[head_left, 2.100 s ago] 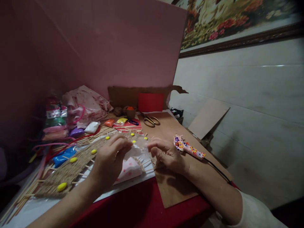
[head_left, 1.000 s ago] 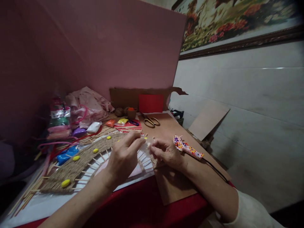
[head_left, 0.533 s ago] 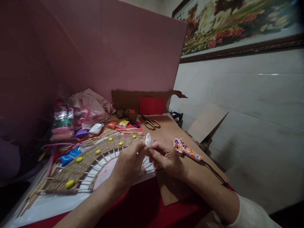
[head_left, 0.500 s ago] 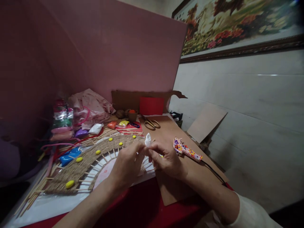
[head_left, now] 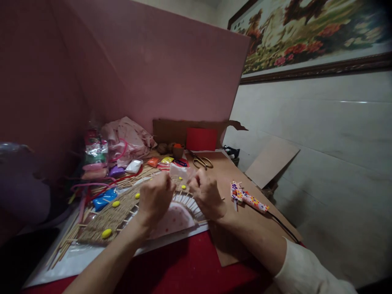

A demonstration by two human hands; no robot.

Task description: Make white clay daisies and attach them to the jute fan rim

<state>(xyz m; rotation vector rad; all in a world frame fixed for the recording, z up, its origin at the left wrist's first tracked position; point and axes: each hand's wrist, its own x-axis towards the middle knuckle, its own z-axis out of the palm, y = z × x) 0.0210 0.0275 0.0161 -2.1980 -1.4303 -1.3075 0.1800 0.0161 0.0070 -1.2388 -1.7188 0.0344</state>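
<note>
Both hands are raised over a fan-shaped piece (head_left: pixel 128 204) of brown twine and thin sticks, dotted with yellow ovals. My left hand (head_left: pixel 157 198) is closed, knuckles up, above its middle. Close by on the right, my right hand (head_left: pixel 206 194) is closed too. Between them, just beyond the fists, a pale translucent plastic piece (head_left: pixel 180 170) shows, apparently stretched from one hand to the other. The fingertips are hidden. Under the fan's arc lies a pink patterned half-round (head_left: pixel 173 220).
A flowered glue gun (head_left: pixel 249 198) with a black cord lies on brown cardboard (head_left: pixel 228 241) at the right. Gold-handled scissors (head_left: pixel 202 161) are behind my hands. Coloured clay packets, including a blue one (head_left: pixel 104 199), sit left, near loose sticks (head_left: pixel 63 247).
The white lump pinched between my fingertips is no longer visible. My hands have moved apart and curled into fists, with the translucent plastic now between them. The view has shifted slightly left.
</note>
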